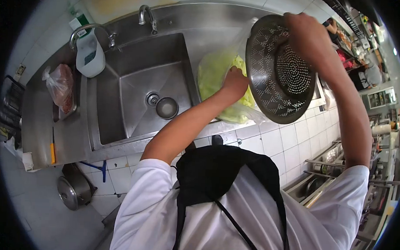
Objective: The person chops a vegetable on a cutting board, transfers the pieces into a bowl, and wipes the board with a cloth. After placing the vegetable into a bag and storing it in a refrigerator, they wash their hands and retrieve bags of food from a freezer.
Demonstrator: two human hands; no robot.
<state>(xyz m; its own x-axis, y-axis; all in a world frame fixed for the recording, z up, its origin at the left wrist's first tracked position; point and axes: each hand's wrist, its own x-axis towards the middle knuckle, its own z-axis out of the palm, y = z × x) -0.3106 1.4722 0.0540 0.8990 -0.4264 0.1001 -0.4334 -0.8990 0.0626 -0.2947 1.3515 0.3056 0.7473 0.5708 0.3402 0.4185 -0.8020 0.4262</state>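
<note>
A large metal colander (pixel 264 70) hangs tilted almost on edge, its perforated inside facing me. My right hand (pixel 309 40) is closed on its upper rim. To the left of it, a clear plastic bag (pixel 206 87) of pale green leafy vegetables (pixel 238 63) lies on the steel counter beside the sink. My left hand (pixel 236 83) is at the bag, its fingers curled closed on the bag's edge, close to the leaves. The fingertips are partly hidden. The colander's near rim is just right of my left hand.
The steel sink (pixel 135 78) holds a small round bowl (pixel 167 108) near its drain. Two faucets (pixel 147 18) stand behind. On the left counter are a white plastic container (pixel 90 59), a bag of reddish food (pixel 61 87) and an orange-handled tool (pixel 52 153). A lidded pot (pixel 70 193) is below.
</note>
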